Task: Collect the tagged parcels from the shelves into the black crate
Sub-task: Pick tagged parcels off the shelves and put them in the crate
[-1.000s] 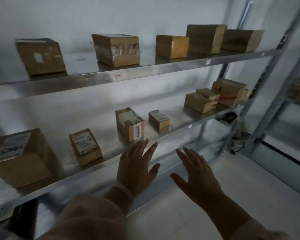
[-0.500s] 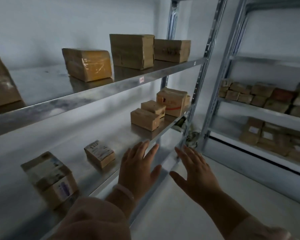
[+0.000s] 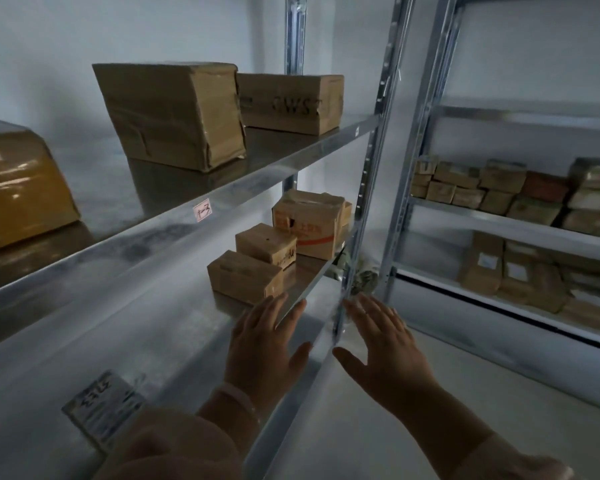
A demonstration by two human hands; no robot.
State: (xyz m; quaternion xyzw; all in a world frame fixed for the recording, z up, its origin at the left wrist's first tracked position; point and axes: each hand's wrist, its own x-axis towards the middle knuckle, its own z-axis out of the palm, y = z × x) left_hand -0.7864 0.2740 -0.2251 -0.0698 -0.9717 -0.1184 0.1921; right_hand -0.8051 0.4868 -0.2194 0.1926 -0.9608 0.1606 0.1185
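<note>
My left hand (image 3: 265,344) hovers with fingers spread over the front edge of the middle metal shelf (image 3: 174,327), holding nothing. My right hand (image 3: 387,348) is spread open beside it, just past the shelf's end post, also holding nothing. Three brown parcels sit at the shelf's right end: a low one (image 3: 245,277) nearest my left hand, a second (image 3: 265,244) behind it, and a larger box with red print (image 3: 307,223). A parcel with a white label (image 3: 103,408) lies by my left sleeve. No black crate is in view.
The upper shelf (image 3: 222,199) carries a yellow-taped parcel (image 3: 18,188), a big dented box (image 3: 175,114) and a marked box (image 3: 291,102). A second rack (image 3: 513,226) on the right holds several stacked parcels. Pale floor (image 3: 430,427) lies below my right hand.
My view has swung right along the rack; the labelled parcels slid off to the left and the second rack came in. Both hands stay open and moved with me toward the shelf's right end.
</note>
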